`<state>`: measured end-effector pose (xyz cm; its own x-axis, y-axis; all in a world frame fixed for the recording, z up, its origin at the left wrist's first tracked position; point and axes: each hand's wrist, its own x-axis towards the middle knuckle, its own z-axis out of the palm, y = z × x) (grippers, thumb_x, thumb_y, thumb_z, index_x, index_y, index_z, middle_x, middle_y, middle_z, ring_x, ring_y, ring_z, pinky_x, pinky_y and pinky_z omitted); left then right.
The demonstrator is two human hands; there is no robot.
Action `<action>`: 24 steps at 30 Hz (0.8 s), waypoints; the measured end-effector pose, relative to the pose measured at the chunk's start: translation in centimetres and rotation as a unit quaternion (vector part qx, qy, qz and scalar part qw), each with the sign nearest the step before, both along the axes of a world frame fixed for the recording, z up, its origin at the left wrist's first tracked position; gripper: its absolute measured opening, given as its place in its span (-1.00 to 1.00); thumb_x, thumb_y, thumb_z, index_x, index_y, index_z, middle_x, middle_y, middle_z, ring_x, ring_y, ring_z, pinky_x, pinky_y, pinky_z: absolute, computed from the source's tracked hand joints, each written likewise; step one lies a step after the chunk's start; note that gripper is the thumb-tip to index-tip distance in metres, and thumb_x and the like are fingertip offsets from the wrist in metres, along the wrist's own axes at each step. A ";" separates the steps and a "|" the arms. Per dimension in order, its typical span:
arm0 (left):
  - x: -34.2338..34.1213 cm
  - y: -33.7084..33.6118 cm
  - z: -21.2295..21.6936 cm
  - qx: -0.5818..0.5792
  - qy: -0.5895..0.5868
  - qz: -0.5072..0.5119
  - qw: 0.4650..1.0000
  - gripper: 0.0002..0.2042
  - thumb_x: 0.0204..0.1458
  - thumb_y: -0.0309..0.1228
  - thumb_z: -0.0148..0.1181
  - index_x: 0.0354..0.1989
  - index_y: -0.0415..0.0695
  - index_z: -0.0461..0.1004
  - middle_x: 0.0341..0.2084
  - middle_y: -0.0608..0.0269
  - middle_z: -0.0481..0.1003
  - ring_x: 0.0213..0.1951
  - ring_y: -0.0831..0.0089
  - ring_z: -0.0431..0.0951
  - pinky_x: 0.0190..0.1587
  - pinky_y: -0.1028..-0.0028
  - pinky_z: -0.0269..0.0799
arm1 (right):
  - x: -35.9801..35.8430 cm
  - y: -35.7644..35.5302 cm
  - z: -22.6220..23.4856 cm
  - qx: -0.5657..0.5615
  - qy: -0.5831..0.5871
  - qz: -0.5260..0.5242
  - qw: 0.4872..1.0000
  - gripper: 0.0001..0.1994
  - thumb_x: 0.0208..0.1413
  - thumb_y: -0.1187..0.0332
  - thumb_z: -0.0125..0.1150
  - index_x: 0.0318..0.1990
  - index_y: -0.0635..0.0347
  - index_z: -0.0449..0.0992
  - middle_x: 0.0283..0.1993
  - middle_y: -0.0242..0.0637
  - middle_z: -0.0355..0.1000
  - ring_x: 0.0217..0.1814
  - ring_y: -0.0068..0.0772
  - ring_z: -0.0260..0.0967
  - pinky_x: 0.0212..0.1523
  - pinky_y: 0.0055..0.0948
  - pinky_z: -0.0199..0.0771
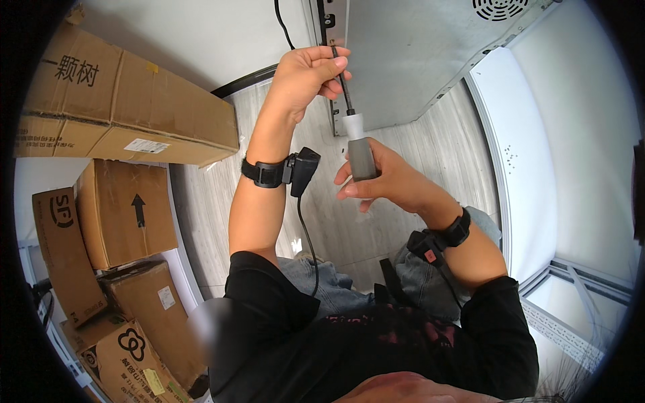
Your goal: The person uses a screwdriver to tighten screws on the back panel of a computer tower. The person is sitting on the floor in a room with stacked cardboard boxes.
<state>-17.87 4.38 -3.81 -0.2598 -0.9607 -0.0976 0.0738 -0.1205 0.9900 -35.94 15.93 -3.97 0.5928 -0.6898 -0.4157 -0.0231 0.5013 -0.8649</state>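
Note:
A screwdriver (pixel 361 151) with a grey handle, a white collar and a long dark shaft points away from me, its tip at the upright edge of a grey metal cabinet (pixel 403 74). My right hand (pixel 393 180) is closed around the handle, thumb underneath. Farther up, my left hand (pixel 306 79) is closed with thumb and fingers about the shaft near the tip, close to the metal edge strip (pixel 328 30). Whether a screw sits at the tip is too small to tell.
Cardboard boxes (pixel 134 215) are stacked along the left, with a long carton (pixel 124 94) above them. A white panel (pixel 514 127) stands at the right, beside a wood-look floor (pixel 329 235). Black straps with small devices (pixel 306 171) are on both forearms, with a cable hanging from the left one.

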 end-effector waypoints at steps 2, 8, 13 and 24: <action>0.2 -0.2 -0.1 -0.011 0.009 -0.010 1.000 -0.74 0.07 -0.40 0.16 -0.09 -0.26 0.49 -0.49 0.26 0.56 -0.62 0.66 0.45 -0.48 0.61 0.45 | -0.4 -0.2 -0.1 0.036 -0.060 0.006 0.998 -0.37 -0.08 0.35 0.36 0.12 0.32 0.15 -0.16 -0.28 0.38 -0.21 -0.46 0.41 -0.34 -0.45 0.57; -0.2 0.0 0.3 0.006 0.024 0.001 1.000 -0.74 0.12 -0.33 0.08 -0.12 -0.24 0.51 -0.49 0.23 0.57 -0.61 0.65 0.45 -0.51 0.64 0.41 | -0.5 -0.4 -1.2 0.010 -0.012 0.011 1.000 -0.40 -0.09 0.39 0.36 0.10 0.30 0.20 -0.18 -0.27 0.38 -0.23 -0.45 0.42 -0.31 -0.45 0.57; -0.9 -0.2 0.0 0.011 0.013 0.057 0.998 -0.73 0.15 -0.26 0.03 -0.23 -0.21 0.55 -0.54 0.22 0.57 -0.65 0.65 0.41 -0.53 0.64 0.38 | 0.0 -0.4 -1.3 -0.034 0.054 0.010 0.998 -0.36 -0.16 0.28 0.44 0.04 0.36 0.25 -0.26 -0.29 0.36 -0.29 -0.51 0.37 -0.42 -0.53 0.50; -1.1 0.3 -0.3 -0.006 -0.005 0.090 0.996 -0.75 0.10 -0.28 0.04 -0.39 -0.19 0.57 -0.62 0.24 0.54 -0.68 0.64 0.36 -0.56 0.63 0.31 | 0.1 -0.1 -1.1 -0.056 0.087 0.033 0.994 -0.46 -0.13 0.24 0.41 -0.05 0.29 0.28 -0.37 -0.37 0.33 -0.40 -0.57 0.31 -0.53 -0.54 0.38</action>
<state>-18.98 4.72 -4.09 -0.0824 -0.9927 -0.0878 0.0826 -0.0946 0.9921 -35.86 15.82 -5.12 0.5642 -0.7002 -0.4374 -0.2058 0.3938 -0.8959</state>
